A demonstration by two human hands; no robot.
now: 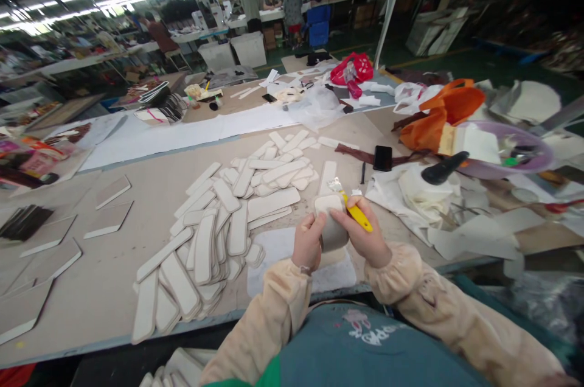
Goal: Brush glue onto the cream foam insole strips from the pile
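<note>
My left hand (308, 240) pinches the left edge of a pale, round-cornered piece (334, 235) that looks bent over on itself. On its right side, my right hand (365, 235) presses the same piece with the thumb. A yellow-handled brush (359, 216) is tucked in my right hand, its tip crusted white and pointing up and away. Beneath my hands lies a white sheet (269, 259) at the table's front edge. To the left spreads a heap of long, round-ended pale strips (237, 229), and one lone strip (327, 175) lies just beyond the brush.
Flat panels (109, 218) and a dark stack (22, 223) lie on the left. Rightward are a black phone (382, 158), a white jug (429, 192) with a dark object on top, a purple basin (531, 146) and an orange bag (449, 110). Several people work in the background.
</note>
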